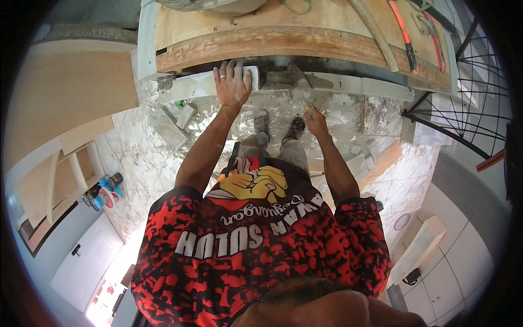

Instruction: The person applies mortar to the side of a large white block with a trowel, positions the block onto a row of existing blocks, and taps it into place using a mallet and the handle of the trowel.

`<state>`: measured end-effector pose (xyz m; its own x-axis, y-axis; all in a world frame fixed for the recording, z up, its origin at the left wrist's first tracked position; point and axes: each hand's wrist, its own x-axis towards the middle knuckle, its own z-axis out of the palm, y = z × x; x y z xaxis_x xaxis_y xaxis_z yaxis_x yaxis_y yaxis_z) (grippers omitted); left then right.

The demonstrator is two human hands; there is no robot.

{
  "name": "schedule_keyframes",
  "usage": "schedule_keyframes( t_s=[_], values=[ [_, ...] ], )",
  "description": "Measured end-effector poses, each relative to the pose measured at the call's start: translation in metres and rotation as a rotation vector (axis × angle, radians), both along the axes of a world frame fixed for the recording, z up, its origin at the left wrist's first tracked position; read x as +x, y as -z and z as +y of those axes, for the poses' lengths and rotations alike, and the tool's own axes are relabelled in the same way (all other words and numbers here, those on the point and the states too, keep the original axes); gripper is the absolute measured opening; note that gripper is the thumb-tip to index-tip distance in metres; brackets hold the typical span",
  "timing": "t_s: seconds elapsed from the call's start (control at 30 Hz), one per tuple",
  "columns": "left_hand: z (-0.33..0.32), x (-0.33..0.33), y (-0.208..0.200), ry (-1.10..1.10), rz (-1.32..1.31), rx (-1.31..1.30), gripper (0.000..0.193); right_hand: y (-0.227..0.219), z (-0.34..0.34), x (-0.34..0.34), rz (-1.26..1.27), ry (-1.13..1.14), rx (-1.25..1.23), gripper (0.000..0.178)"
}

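At the low row of pale blocks [339, 83], my left hand [233, 86] grips a white block [255, 79]. Its fingers reach over the block toward the far side, where their tips are partly hard to see. My right hand [315, 121] is closed round the handle of a trowel [300, 77], to the right of that block. The trowel's grey, mortar-smeared blade points away from me and reaches the row. Wet-looking grey mortar [275, 79] lies in the gap between the white block and the blade.
Beyond the row stands a wooden worktop [305, 24] bearing an orange-handled hammer [403, 35] and a curved wooden handle [375, 34]. Block offcuts [168, 128] lie on the mortar-splattered floor at left. Black metal bars [463, 125] rise at right; a wooden cabinet [65, 98] stands left.
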<state>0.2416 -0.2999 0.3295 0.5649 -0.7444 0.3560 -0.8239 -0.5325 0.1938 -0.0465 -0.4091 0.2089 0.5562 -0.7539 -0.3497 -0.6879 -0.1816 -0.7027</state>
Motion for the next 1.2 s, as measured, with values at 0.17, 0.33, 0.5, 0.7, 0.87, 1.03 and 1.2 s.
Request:
schedule_keyframes(
  t_s=[0.17,0.33,0.5,0.7,0.87,1.03,1.2],
  values=[
    [-0.002,0.002,-0.001,0.008,-0.019,0.004,0.038,0.0,-0.011,0.003,0.003,-0.095,0.066,0.04],
    [-0.001,0.003,0.0,0.015,-0.014,0.043,0.039,-0.02,-0.013,0.036,0.11,-0.094,0.283,0.043],
    [-0.003,0.002,-0.002,0.02,0.009,0.048,0.04,-0.005,0.002,0.053,0.074,-0.156,0.122,0.054],
    [-0.002,0.001,-0.002,0.014,-0.007,0.048,0.04,-0.012,0.003,0.062,0.084,-0.173,0.265,0.056],
    [-0.002,0.0,0.002,0.004,0.017,0.063,0.042,-0.026,0.018,0.081,0.029,-0.085,0.391,0.057],
    [-0.001,0.003,0.005,0.008,-0.003,0.06,0.042,-0.04,0.037,0.096,0.036,-0.031,0.336,0.059],
    [0.0,0.002,0.002,0.012,-0.002,0.032,0.04,-0.046,0.025,0.081,0.107,-0.068,0.375,0.048]
  ],
)
